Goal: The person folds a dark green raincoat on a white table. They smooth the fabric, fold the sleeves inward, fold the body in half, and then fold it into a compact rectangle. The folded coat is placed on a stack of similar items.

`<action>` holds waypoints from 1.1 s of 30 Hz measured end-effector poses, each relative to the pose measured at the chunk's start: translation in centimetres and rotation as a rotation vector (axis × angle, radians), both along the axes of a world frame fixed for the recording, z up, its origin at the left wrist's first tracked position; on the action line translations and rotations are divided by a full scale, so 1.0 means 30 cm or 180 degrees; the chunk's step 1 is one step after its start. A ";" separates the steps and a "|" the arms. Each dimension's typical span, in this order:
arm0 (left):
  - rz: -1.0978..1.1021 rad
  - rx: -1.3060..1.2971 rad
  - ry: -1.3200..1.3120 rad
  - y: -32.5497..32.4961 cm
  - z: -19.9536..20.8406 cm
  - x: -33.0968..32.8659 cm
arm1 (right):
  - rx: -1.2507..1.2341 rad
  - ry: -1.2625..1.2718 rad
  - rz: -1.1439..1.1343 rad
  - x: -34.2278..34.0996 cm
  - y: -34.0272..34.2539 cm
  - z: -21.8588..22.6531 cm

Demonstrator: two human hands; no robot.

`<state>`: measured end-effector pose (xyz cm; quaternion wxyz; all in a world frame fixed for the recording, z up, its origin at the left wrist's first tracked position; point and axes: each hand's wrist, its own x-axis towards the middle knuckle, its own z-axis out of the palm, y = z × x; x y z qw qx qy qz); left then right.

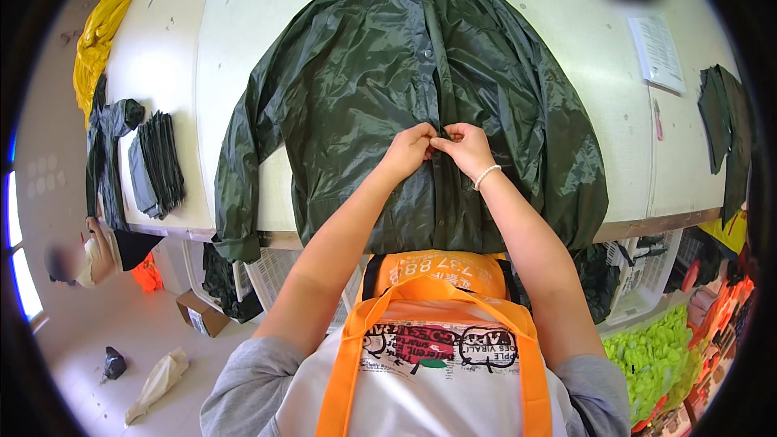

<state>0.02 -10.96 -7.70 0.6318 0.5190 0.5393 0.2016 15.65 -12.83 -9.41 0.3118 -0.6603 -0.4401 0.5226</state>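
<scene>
A dark green, shiny raincoat (356, 105) lies spread front side up on the white table (235, 24), its collar at the far end and its hem over the near edge. Both of my hands meet at its front placket, a little below the middle. My left hand (411, 148) pinches the placket edge with fingers closed. Right beside it, my right hand (467, 148), with a white bead bracelet at the wrist, pinches the same strip. Snap buttons show farther up the placket; whatever lies between my fingertips is hidden.
A stack of folded dark pieces (164, 163) lies at the left, near a yellow garment (105, 32). Papers (657, 53) and a small pink tool (659, 123) are at the right. White crates (647, 279) stand under the table; a cardboard box (202, 313) sits on the floor.
</scene>
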 end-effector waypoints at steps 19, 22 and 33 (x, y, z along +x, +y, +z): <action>0.2326 0.0798 0.3842 0.065 0.025 -0.617 | 0.0578 -0.3836 -0.0429 0.651 -0.078 0.104; 0.2593 -0.0043 0.3298 0.162 -0.080 -0.805 | -0.0275 -0.2920 0.0325 0.774 0.000 0.129; 0.3636 0.0417 -0.0599 0.346 -0.012 -0.861 | 0.0211 -0.4670 -0.0063 1.299 0.577 0.309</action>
